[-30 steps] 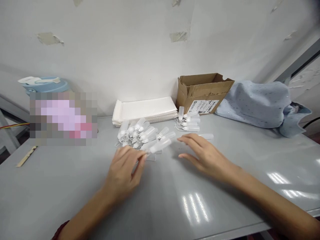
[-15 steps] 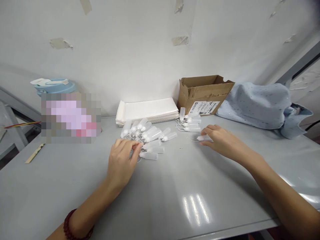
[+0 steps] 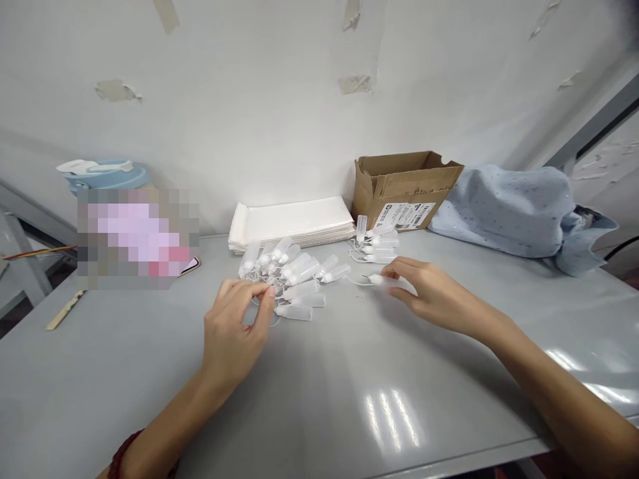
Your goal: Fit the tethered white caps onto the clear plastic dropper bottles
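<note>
My right hand [image 3: 424,286] has thumb and fingers around a small translucent needle-tip bottle [image 3: 382,280]; its thin tip points left and a pale cord trails from it. To the left, my left hand [image 3: 237,319] pinches thumb against forefinger at the near-left edge of a pile of similar bottles [image 3: 302,267]. Whatever is in that pinch is too small or hidden to name. Beyond my right hand, a smaller group of bottles [image 3: 382,255] lies with looped cords, one of them upright.
Behind the pile lies a stack of white envelopes [image 3: 294,216]. An open cardboard box [image 3: 404,193] stands by the wall, with pale blue speckled cloth [image 3: 504,209] to its right. At left are a blue lid-like object [image 3: 107,178], a blurred-out item and a narrow strip [image 3: 66,311].
My right hand has shifted left with the bottle, and more of the bottle's tip shows. The left hand has moved slightly left and down, still pinched.
</note>
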{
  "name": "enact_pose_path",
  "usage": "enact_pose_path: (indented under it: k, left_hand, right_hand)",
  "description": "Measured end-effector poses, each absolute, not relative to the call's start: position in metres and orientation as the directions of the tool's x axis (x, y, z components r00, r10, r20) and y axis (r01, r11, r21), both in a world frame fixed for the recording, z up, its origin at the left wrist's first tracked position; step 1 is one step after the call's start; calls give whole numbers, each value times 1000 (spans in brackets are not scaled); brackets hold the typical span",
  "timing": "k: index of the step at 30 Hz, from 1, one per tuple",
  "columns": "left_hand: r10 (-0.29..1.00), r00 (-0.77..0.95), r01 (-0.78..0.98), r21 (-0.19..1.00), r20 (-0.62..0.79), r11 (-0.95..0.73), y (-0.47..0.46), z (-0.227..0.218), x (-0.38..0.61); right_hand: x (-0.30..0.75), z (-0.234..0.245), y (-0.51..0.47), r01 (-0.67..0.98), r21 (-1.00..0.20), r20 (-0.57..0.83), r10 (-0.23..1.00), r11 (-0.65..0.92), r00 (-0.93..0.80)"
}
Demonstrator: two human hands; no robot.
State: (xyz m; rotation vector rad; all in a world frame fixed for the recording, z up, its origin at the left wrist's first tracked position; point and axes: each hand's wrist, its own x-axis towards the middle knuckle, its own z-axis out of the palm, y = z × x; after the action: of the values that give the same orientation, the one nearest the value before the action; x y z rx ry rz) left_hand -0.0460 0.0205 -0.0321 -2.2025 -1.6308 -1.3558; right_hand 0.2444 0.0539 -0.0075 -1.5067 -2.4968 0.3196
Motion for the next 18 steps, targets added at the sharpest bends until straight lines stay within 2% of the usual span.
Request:
enact_pose_path:
  k: [3,6,10,14,18]
  left_hand:
    - [699,174,730,386,694,-565,17,-32,-42]
    - [662,357,595,386,659,-705,12,-33,-37]
    - [636,454,522,391,624,-758,4,-36,-32]
    - [625,445,525,378,642,-763,3,-36,-31]
    - [623,426,535,372,656,-758,5,-35,-33]
  right_hand:
    - [229,-8,40,695,-438,190,814,570,-548]
    - [215,-11,28,575,-494,234,737,652,-634]
    - [204,-15,19,535,-448,265,678,716,-686]
    - [202,-17,19,522,-382,311,638,762,-704]
    - [204,-16,19,525,-368,318,635,767,-704]
